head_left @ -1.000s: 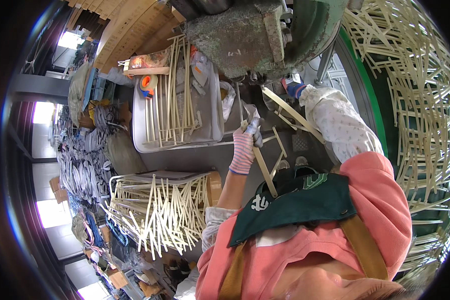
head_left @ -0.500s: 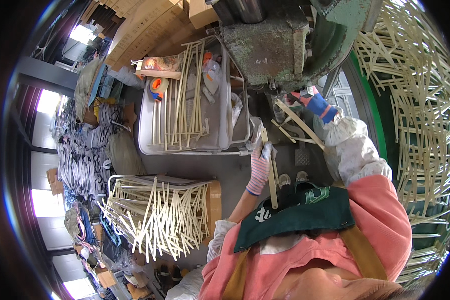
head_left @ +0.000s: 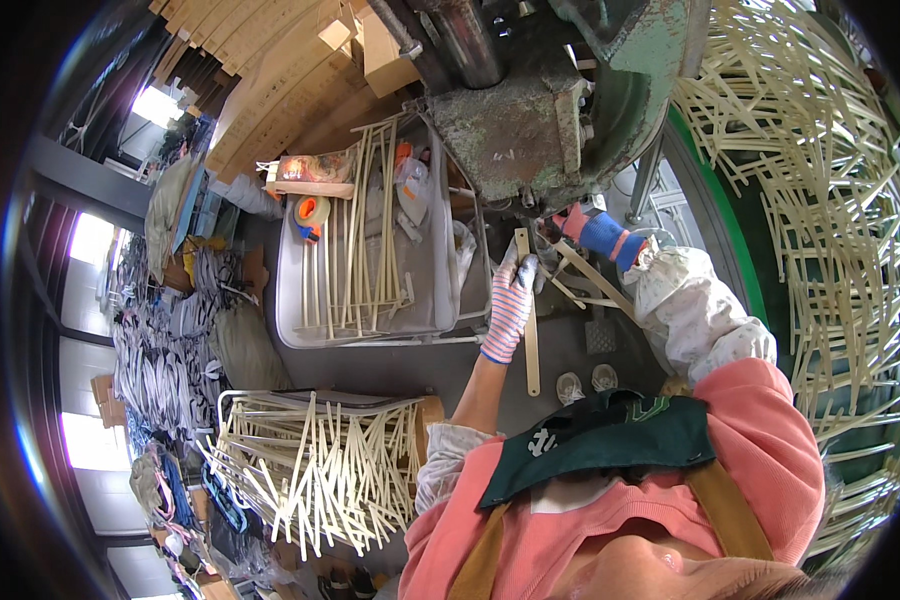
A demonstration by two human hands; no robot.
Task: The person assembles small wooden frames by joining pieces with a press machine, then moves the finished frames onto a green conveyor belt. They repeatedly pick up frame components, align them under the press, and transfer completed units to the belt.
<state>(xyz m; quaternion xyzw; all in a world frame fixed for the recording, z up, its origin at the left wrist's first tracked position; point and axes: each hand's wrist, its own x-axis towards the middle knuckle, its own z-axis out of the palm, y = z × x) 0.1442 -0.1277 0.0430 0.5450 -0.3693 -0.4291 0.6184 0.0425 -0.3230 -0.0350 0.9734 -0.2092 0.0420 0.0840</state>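
Note:
My left hand (head_left: 510,305), in a white glove with pink stripes, is closed around a flat cream strip (head_left: 532,345) with small holes near its ends. The strip stands nearly upright in the picture, its upper end beside the machine. My right hand (head_left: 592,232), in a blue and pink glove, is at the lower end of a worn green press (head_left: 510,140). Its fingers are curled, and what lies between them is hidden. Just below that hand, another cream strip (head_left: 600,280) slants toward my right sleeve, with shorter pieces beside it.
At the left, a pale tray (head_left: 290,300) holds long strips, an orange tape roll (head_left: 312,212) and plastic bags. A nearer rack (head_left: 315,470) is heaped with strips. More strips (head_left: 820,200) fill the right side, behind a green edge. Cardboard boxes (head_left: 280,100) stand at the back.
My right hand has moved left, in under the press. My left hand has shifted slightly left, and its strip is more upright. The whole view has also shifted a little.

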